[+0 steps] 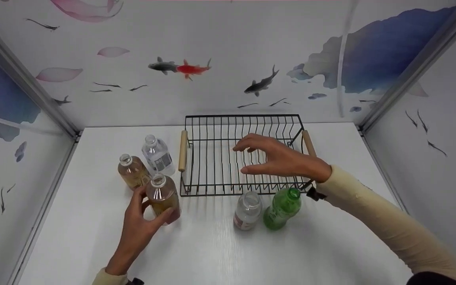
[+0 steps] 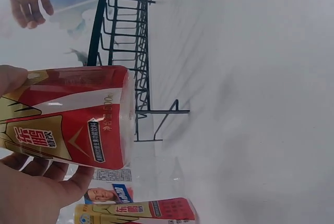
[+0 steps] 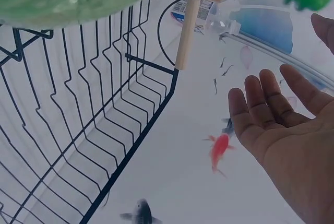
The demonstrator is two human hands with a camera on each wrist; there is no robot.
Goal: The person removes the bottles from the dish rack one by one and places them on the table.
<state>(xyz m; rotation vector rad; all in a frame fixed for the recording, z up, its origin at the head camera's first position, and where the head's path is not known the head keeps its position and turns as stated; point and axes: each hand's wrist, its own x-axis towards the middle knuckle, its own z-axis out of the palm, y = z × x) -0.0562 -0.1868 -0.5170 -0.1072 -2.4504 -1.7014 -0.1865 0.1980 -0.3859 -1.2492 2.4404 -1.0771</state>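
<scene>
My left hand grips an uncapped clear bottle round its body, thumb on the near side. In the left wrist view this bottle shows a red and gold label, and its base is raised off the table. A similar bottle stands just behind it on the left, beside a clear bottle with a white label. Over the black wire basket hovers my right hand, thumb and fingers apart, holding nothing.
A clear wide-necked bottle and a green bottle stand in front of the basket. Light wooden handles are on the basket's two ends. Printed walls enclose the white table at the back and sides.
</scene>
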